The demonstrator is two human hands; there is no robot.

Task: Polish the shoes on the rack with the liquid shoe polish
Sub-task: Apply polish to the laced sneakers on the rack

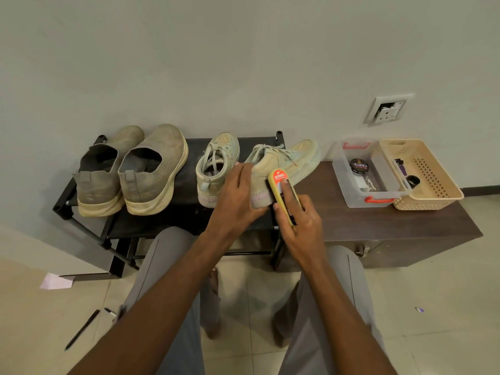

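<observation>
**Desk:** What does the head camera show on the rack?

**Operator:** I see two pairs on the black shoe rack (pixel 89 201) against the wall. The grey slip-on pair (pixel 127 171) stands at the left, heels toward the camera. The pale lace-up sneaker (pixel 213 169) stands upright beside it, and its mate, the tilted sneaker (pixel 286 161), lies angled with its toe over the rack's right end, above the brown bench (pixel 378 223).

**Desk:** And the hands?

**Operator:** The left hand (pixel 238 196) lies over the tilted sneaker's heel, fingers curled round it, steadying it. The right hand (pixel 300 217) has its grip closed on the liquid shoe polish (pixel 281 185), a yellow applicator with an orange label, index finger stretched along its top. Its far end sits against the sneaker's side, near the sole.

**Desk:** Anything else in shot?

**Operator:** On the bench at the right, a clear plastic box (pixel 349 185) with red handles holds a round black tin (pixel 358 165). A beige basket (pixel 433 190) touches its right side. A wall socket (pixel 387 109) sits above them. On the tiled floor, a pen (pixel 82 328) lies at lower left beside the person's grey-trousered knee.
</observation>
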